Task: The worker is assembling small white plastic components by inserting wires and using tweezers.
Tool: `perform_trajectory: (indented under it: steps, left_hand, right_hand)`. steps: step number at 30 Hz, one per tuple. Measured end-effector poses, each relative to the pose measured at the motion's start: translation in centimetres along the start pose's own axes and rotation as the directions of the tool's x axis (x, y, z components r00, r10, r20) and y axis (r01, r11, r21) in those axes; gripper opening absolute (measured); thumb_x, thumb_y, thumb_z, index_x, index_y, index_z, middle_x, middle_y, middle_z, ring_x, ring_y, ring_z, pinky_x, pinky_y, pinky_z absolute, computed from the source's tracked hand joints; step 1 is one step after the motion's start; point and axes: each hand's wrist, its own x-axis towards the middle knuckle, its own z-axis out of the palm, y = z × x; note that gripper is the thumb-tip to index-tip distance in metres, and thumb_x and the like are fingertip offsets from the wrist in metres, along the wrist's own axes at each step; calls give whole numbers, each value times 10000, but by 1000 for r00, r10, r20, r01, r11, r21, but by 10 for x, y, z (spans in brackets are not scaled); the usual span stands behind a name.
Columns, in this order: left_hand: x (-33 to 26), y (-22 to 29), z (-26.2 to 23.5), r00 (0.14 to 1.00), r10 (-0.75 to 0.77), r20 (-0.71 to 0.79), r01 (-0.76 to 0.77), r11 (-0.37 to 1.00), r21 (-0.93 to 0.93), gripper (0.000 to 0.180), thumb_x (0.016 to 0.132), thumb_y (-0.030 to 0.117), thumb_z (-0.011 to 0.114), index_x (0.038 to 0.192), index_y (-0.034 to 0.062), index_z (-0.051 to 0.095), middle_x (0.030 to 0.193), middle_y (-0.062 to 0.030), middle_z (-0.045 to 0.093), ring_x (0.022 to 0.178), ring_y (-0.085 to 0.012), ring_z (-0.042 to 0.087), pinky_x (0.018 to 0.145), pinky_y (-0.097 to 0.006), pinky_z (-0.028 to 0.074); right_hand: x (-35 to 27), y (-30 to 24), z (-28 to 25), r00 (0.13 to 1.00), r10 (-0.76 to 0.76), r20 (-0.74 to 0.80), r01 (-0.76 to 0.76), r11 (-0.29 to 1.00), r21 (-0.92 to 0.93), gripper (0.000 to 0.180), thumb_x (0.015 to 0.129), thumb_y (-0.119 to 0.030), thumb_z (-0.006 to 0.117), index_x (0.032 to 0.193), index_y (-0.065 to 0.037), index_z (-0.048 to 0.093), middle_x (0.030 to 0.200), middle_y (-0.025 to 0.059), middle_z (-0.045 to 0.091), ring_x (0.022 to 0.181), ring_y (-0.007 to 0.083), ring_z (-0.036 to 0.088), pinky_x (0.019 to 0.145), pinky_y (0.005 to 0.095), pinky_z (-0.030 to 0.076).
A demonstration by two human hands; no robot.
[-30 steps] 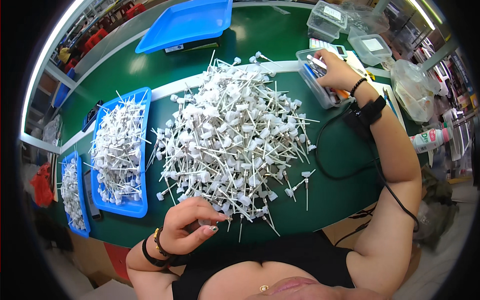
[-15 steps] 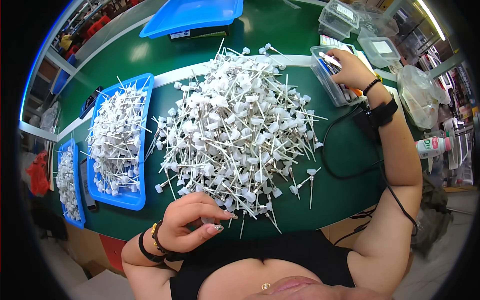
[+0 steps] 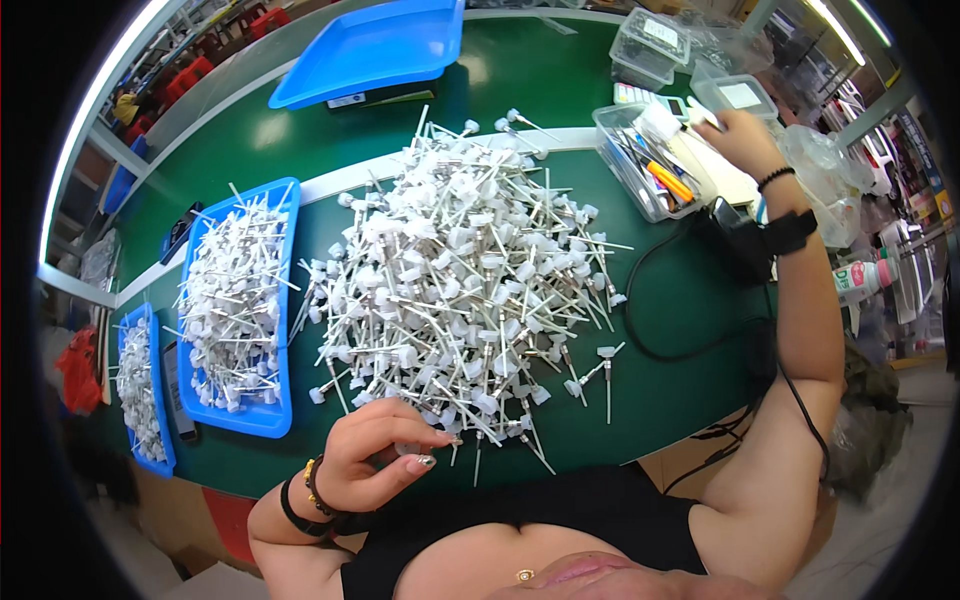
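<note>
My left hand (image 3: 378,458) is at the near edge of the heap, fingers curled and thumb close to the index finger. A small translucent whitish piece (image 3: 408,449) shows inside its curl. A large heap of small white plastic-headed parts with thin pale stems and metal collars (image 3: 460,270) lies in front of me. At the far right my right hand (image 3: 745,143) is bent beside a clear plastic box (image 3: 655,212) of pens and tools, some with orange handles (image 3: 670,182). Something white is at its fingertips; its kind I cannot make out.
Two blue trays of the same parts, a larger (image 3: 265,418) and a smaller (image 3: 165,400), stand on the left. Another blue tray (image 3: 370,50) sits at the back. A black cable (image 3: 640,335) loops at the right, near clear boxes (image 3: 650,45) and a bottle (image 3: 862,280).
My right hand has come out of the clear box and moved to its right side, uncovering the orange handles. My left hand stays in nearly the same pose. The whole view has shifted slightly.
</note>
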Motion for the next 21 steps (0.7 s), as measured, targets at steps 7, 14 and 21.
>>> perform_trajectory:
  steps: [7,14,21]
  left_hand:
    - [5,4,3,999,20,-33,-21,1000,-21,189,783,75,600,948,0,653,779,-70,590,619,-143,504,562,-245,383]
    - [-2,10,8,997,-19,-73,19,1000,11,175,814,127,587,913,-3,648,725,-65,575,644,-152,526,609,-255,396]
    - [-6,6,18,988,-71,-138,68,997,-24,205,832,185,590,865,-14,627,757,-94,591,671,-161,547,630,-271,411]
  right_hand:
    - [-14,19,14,968,-71,242,21,979,201,495,730,-475,664,771,18,645,694,152,631,622,225,587,588,350,461]
    - [-33,-32,14,1000,-14,8,13,995,96,292,727,-330,615,801,-57,687,821,171,647,771,323,618,714,407,481]
    - [-25,-35,17,985,84,150,-124,953,276,246,736,-280,632,795,-47,687,789,137,662,783,296,636,702,376,492]
